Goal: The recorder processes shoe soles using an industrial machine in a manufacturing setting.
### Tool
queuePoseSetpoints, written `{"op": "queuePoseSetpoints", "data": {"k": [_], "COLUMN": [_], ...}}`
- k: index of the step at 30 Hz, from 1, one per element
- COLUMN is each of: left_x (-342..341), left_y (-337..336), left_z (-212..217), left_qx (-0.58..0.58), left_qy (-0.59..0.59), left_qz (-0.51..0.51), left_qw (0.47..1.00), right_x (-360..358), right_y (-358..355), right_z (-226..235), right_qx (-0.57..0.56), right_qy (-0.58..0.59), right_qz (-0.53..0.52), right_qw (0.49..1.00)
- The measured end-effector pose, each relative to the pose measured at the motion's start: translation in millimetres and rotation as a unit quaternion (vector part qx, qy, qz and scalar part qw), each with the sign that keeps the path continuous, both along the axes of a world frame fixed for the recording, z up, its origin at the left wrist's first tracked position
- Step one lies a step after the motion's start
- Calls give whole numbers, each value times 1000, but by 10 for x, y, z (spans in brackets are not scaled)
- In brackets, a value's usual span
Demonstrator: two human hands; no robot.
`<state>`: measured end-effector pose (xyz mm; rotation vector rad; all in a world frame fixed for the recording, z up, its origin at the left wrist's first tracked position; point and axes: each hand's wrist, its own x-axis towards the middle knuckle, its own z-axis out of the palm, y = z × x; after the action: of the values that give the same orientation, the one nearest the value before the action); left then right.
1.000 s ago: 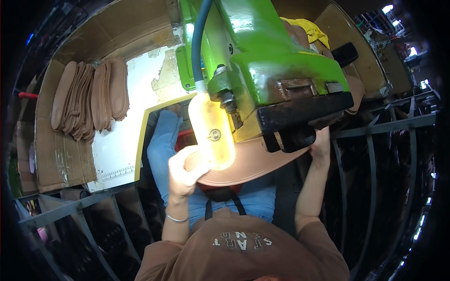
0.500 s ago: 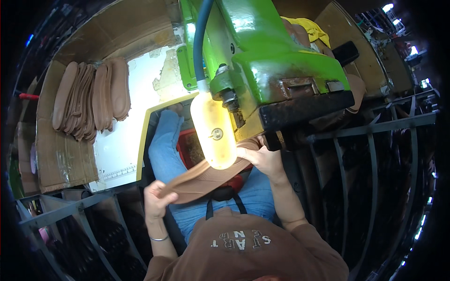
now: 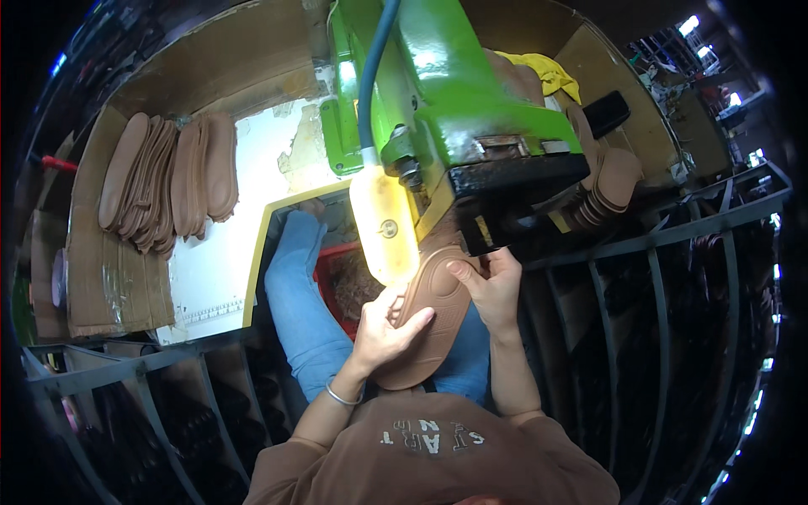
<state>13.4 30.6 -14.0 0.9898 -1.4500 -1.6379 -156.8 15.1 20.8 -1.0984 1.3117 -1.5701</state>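
Note:
A brown shoe sole [image 3: 438, 316] with a raised oval outline lies tilted above my lap, its far end close under the head of a green machine [image 3: 471, 109]. Whether that end touches the machine is hidden. My left hand [image 3: 385, 335] grips the sole's left edge, thumb on top and fingers curled around the side. At the upper right edge, my right hand [image 3: 495, 290] pinches the sole with its thumb pressed on the face. A lit yellow lamp [image 3: 385, 231] hangs just beyond my left hand, on a dark blue flexible arm.
Several brown soles [image 3: 135, 181] stand stacked in a cardboard box [image 3: 118, 290] on the left, beside a white table [image 3: 210, 278] with a yellow edge. More soles [image 3: 613, 185] sit right of the machine near a yellow cloth [image 3: 551, 71]. Metal racks [image 3: 665, 328] flank both sides.
The sole has turned from lying slantwise to pointing lengthwise at the machine, its face now showing. My left hand has moved right and up along it; my right hand has shifted slightly.

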Motion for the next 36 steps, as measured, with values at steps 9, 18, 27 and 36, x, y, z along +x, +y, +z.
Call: {"op": "queuePoseSetpoints", "data": {"k": [9, 18, 27, 36], "left_x": [-218, 87, 1390, 2659], "left_y": [411, 411, -785, -1892], "left_z": [-211, -470, -411, -814], "left_qx": [29, 44, -249, -227], "left_qy": [161, 134, -207, -553], "left_qz": [229, 188, 449, 478], "left_qw": [959, 972, 833, 644], "right_x": [310, -242, -1395, -797], "right_y": [-121, 115, 88, -468], "right_z": [-80, 65, 759, 420], "right_qx": [60, 29, -213, -145], "right_qy": [106, 236, -160, -312], "right_qz": [77, 152, -307, -155], "right_qw": [990, 959, 914, 926]}}
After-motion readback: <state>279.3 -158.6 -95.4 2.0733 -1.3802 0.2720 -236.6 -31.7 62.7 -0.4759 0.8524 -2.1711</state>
